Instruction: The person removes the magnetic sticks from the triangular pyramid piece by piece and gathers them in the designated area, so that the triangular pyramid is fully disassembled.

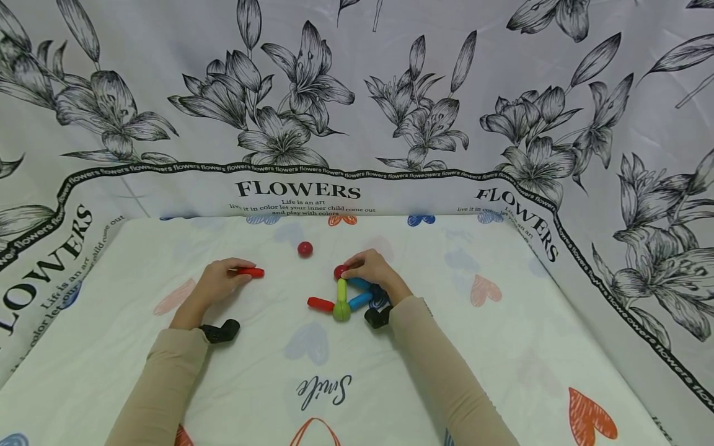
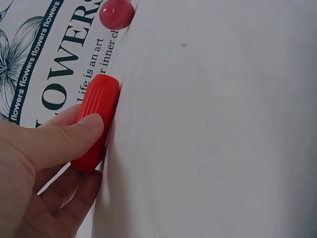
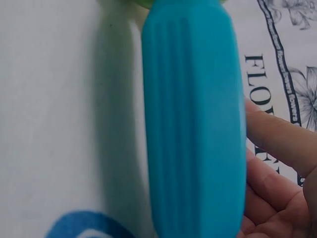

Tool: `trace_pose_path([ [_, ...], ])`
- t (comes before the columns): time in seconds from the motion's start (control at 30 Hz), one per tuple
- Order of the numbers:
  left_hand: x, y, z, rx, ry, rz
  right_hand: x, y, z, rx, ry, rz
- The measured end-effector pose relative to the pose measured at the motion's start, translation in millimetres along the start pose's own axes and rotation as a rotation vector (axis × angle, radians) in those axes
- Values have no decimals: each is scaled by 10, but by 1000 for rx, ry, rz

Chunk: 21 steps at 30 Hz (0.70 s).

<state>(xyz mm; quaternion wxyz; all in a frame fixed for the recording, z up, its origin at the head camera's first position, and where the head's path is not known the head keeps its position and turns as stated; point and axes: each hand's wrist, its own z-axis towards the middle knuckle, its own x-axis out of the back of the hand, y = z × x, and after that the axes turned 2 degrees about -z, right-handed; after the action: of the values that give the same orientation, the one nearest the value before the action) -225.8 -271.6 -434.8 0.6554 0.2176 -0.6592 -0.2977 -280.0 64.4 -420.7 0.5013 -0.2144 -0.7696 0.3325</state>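
Two hands work above a cloth-covered table [image 1: 268, 365], head view. At centre left, the left hand [image 1: 217, 286] pinches a red grooved rod [image 1: 255, 272] between thumb and fingers, one end projecting rightward. Right of centre, the right hand [image 1: 375, 271] appears to pinch a red ball [image 1: 338, 271] at the upper end of a light-green rod [image 1: 342, 291]; in the right wrist view, a blue rod [image 3: 195, 124] conceals the contact. Below, the light-green rod meets a green ball [image 1: 342, 311], with a second red rod [image 1: 320, 303] to its left and a lower blue rod [image 1: 360, 301] to its right. A loose red ball [image 1: 305, 249] lies at upper centre, apart from the assembly. Probable faults: sideways force on the pinched ball could work a joint loose, the depth of seating being unseen; the left hand's rod, if pressed in aslant, might skid or twist the frame; a careless brush could set the loose ball rolling.
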Motion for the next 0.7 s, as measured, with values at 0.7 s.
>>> trace_pose_path([
  [0.7,-7,-27,-21,-28,-1,10,-4,32,-64,48,42,14],
])
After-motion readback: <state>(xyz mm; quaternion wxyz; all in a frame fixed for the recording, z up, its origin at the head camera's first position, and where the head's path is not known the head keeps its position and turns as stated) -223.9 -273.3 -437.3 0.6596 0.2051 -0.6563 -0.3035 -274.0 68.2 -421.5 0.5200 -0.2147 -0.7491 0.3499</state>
